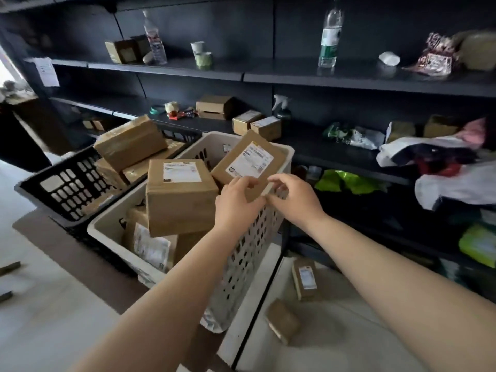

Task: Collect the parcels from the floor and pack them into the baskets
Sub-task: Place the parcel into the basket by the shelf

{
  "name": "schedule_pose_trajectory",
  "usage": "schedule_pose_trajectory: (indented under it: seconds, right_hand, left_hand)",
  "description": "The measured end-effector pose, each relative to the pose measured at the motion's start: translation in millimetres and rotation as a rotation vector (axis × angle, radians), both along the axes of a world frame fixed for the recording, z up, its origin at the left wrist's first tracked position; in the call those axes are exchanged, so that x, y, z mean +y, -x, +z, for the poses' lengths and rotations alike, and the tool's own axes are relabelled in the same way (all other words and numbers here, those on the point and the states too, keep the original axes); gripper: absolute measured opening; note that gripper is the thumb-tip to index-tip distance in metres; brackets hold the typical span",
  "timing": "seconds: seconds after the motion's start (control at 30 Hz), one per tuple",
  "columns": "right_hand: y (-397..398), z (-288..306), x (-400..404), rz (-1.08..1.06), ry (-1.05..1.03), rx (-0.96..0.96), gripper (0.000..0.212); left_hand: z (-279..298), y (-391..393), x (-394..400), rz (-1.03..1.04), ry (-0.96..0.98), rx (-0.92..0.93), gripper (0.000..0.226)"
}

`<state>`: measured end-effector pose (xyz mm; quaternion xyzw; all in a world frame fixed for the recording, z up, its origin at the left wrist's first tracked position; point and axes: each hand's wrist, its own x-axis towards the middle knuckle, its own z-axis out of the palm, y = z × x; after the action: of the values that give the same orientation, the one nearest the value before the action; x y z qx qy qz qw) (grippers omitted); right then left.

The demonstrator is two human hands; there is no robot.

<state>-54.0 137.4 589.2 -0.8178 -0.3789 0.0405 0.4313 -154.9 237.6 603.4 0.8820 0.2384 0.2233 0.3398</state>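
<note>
Right now both hands meet at the near edge of a flat labelled parcel tilted over the far corner of the white basket. The left hand and right hand have fingers curled, pinching its edge. A boxy parcel tops the basket's pile; the black basket alongside holds more. Two small parcels lie on the floor.

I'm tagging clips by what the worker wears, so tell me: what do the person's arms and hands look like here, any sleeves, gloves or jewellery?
Both forearms are bare as far as the frame shows, with no sleeve in view. The left hand and right hand wear no gloves. No watch, band or ring is visible on either wrist or on the fingers that show.
</note>
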Motion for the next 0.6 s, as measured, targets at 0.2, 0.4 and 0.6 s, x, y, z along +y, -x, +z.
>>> schedule_pose_trajectory:
  seconds: [0.2,0.4,0.6]
  right_hand:
    - [-87.3,-49.6,-73.5,0.051,0.030,-0.001,0.032]
    - [-169.5,-136.2,-127.9,0.151,0.227,0.128,0.034]
    - [-201.2,-292.2,-123.8,0.202,0.443,0.350,0.034]
  left_hand:
    - [-58.5,-85.0,-73.4,0.037,0.134,0.047,0.035]
    - [-156.9,-126.8,-113.3,0.324,0.431,0.173,0.024]
    - [-319.7,-122.3,-115.8,0.498,0.582,0.366,0.030]
